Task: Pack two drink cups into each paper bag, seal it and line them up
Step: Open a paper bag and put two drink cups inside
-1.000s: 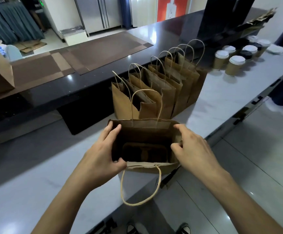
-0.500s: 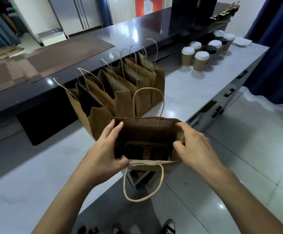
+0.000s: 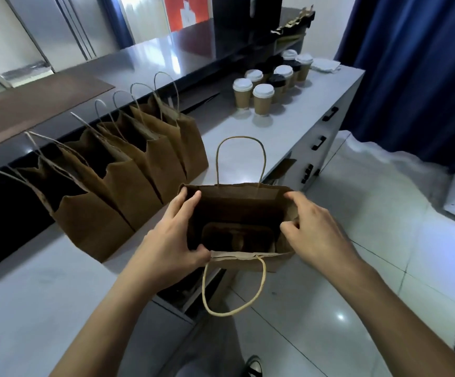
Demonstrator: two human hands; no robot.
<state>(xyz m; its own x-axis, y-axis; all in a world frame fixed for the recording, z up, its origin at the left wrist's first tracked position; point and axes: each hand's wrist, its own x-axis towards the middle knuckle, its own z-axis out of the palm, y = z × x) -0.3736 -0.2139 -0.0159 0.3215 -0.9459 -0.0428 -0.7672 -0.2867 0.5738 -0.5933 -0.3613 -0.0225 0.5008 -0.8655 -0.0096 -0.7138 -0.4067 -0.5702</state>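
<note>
An open brown paper bag (image 3: 245, 197) hangs in the air in front of me, out past the counter's front edge, its mouth facing up. Inside, only its dark flat bottom shows. My left hand (image 3: 172, 235) grips its left rim, thumb on the near edge and fingers on the side. On the right rim my right hand (image 3: 310, 229) pinches the paper, thumb inside. Several brown drink cups (image 3: 264, 99) with white or black lids stand at the far end of the white counter (image 3: 30, 295).
Several open paper bags (image 3: 128, 170) with twine handles stand in a row on the counter's left, along a raised dark ledge (image 3: 150, 61). Tiled floor (image 3: 356, 268) lies to the right, with a blue curtain (image 3: 416, 72) beyond. White napkins (image 3: 325, 65) lie past the cups.
The view has swung to the right, toward the cups. Both hands keep the same hold on the bag, which is now off the counter's front edge rather than in front of the bag row.
</note>
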